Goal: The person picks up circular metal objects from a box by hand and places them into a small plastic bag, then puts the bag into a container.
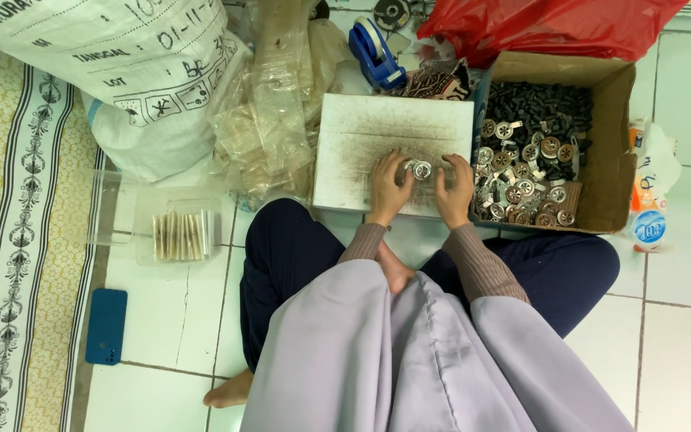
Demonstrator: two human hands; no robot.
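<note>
I sit cross-legged on a tiled floor at a white, smudged work board [361, 132]. My left hand [389, 188] and my right hand [455, 190] rest on the board's near edge, both pinching a small round metal part [421, 169] held between them. Right of my right hand stands an open cardboard box [611, 172] holding several round metal parts [521, 188] at its near side and many dark cylindrical pieces [537, 108] at its far side.
A large white sack [129, 72] and crumpled clear plastic bags [273, 104] lie at the left. A clear tray with thin pale sticks [181, 236] and a blue phone [106, 326] sit on the floor. A blue tape dispenser [376, 52], red plastic bag [553, 24] and bottle [649, 228] surround the box.
</note>
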